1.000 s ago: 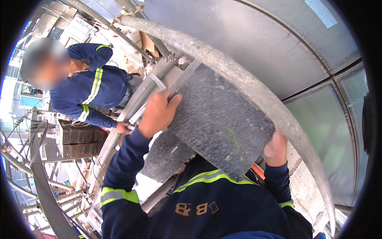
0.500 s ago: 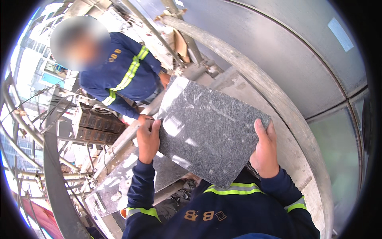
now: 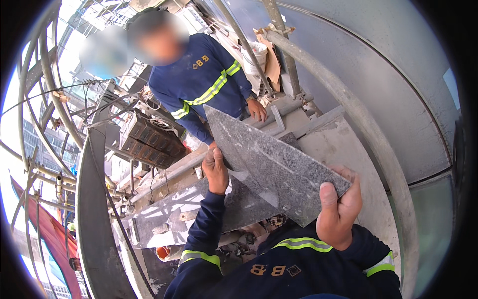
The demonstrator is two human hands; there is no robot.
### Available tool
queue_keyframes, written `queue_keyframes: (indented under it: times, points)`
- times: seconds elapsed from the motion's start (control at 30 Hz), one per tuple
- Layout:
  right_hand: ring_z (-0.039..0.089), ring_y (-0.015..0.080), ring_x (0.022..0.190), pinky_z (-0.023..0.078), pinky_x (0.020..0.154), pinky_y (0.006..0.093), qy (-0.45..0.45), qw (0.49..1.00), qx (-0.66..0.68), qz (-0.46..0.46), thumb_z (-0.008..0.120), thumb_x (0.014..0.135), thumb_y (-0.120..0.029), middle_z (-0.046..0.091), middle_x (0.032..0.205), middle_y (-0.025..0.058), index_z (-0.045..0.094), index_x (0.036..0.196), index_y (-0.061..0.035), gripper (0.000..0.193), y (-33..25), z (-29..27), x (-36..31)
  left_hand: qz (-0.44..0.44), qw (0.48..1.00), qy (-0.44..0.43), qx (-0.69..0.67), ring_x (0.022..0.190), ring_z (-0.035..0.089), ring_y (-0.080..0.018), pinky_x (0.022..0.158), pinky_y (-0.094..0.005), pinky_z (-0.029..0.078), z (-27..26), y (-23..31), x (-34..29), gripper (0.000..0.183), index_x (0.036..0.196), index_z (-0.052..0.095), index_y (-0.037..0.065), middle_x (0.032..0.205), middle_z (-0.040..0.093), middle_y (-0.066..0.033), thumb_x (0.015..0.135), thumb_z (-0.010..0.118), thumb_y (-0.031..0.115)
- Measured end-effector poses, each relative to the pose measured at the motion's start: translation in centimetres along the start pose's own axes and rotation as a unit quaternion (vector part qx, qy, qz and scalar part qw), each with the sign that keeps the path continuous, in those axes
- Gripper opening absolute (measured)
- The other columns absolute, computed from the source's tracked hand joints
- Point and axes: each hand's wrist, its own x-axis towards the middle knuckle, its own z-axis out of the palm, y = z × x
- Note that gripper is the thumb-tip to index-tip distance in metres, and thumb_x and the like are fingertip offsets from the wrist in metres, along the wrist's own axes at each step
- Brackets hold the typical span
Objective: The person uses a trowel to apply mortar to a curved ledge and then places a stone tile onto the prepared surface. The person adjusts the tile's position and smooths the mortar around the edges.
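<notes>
A speckled dark grey stone slab (image 3: 271, 159) is held up in front of me, tilted so that its long edge faces me. My left hand (image 3: 216, 172) is closed on its left edge, while my right hand (image 3: 341, 212) grips the right corner with the thumb on the near side. Below lies another dark stone slab (image 3: 244, 207), partly covered by the held one. Toward its left end rest a trowel (image 3: 162, 228) and a second tool with a pale handle (image 3: 188, 216).
Across from me stands a co-worker in a dark blue top (image 3: 199, 74), one hand (image 3: 256, 109) near the ledge. A curved metal pole (image 3: 348, 107) runs along the right beside grey wall panels (image 3: 398, 79). Scaffold tubes, a white bucket (image 3: 255, 57) and a brown crate-like stack (image 3: 154, 142) stand around.
The slab has turned from nearly face-on to a steep tilt. My right hand has moved lower and to the right, my left hand slightly right. The view has shifted, showing the co-worker farther right.
</notes>
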Motion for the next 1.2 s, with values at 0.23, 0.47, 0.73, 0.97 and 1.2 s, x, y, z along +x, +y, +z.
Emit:
queue_keyframes:
  times: [0.23, 0.47, 0.73, 0.97, 1.2]
  points:
    - [0.07, 0.0337, 0.106, 0.055, 0.093, 0.0412, -0.071, 0.993, -0.015, -0.094, 0.055, 0.102, -0.008, 0.067, 0.116, 0.037, 0.047, 0.12, 0.0115, 0.028, 1.2, 0.5, -1.4, -0.037, 0.999, -0.031, -0.007, 0.081, 0.059, -0.008, 0.075, -0.0267, 0.048, -0.7, -2.6, -0.5, 0.044, 0.101, 0.072, -0.001, 0.089, 0.071, -0.0015, 0.113, 0.048, 0.034]
    - [0.071, 0.0433, 0.106, 0.058, 0.089, 0.0457, -0.113, 0.979, -0.023, -0.166, 0.058, 0.102, -0.009, 0.065, 0.112, 0.0413, 0.045, 0.122, 0.0107, 0.032, 2.3, 0.6, -1.6, -0.058, 0.996, -0.022, -0.07, 0.086, 0.061, -0.0097, 0.08, -0.0271, 0.049, -0.3, -2.8, -1.7, 0.044, 0.109, 0.071, -0.002, 0.094, 0.07, -0.0013, 0.112, 0.051, 0.037]
    - [0.076, 0.0443, 0.093, 0.063, 0.071, 0.0396, -0.1, 0.973, -0.03, -0.205, 0.069, 0.095, -0.005, 0.069, 0.109, 0.0388, 0.047, 0.124, 0.0065, 0.038, 3.4, 0.6, -1.4, 0.154, 0.966, 0.054, 0.201, 0.106, 0.063, -0.0236, 0.098, -0.0383, 0.048, -1.7, 7.1, -0.3, 0.04, 0.133, 0.06, -0.002, 0.123, 0.062, -0.0128, 0.11, 0.053, 0.03]
    - [0.075, 0.0445, 0.098, 0.062, 0.08, 0.0446, -0.119, 0.975, -0.002, -0.189, 0.063, 0.099, -0.005, 0.067, 0.111, 0.04, 0.046, 0.125, 0.0068, 0.033, 3.3, 0.3, -1.4, 0.41, 0.823, -0.239, 0.313, 0.101, 0.066, -0.0275, 0.107, -0.0518, 0.034, 1.2, 20.4, 1.1, 0.073, 0.104, 0.072, 0.005, 0.1, 0.071, -0.0087, 0.107, 0.029, 0.063]
    - [0.075, 0.0443, 0.099, 0.064, 0.078, 0.0427, -0.09, 0.98, 0.004, -0.18, 0.073, 0.09, 0.002, 0.069, 0.114, 0.0361, 0.051, 0.122, 0.0091, 0.039, 3.3, 0.5, -0.4, 0.357, 0.878, -0.165, 0.274, 0.095, 0.066, -0.028, 0.109, -0.0521, 0.031, 1.6, 18.6, 2.7, 0.085, 0.087, 0.07, 0.006, 0.086, 0.07, -0.0081, 0.105, 0.016, 0.068]
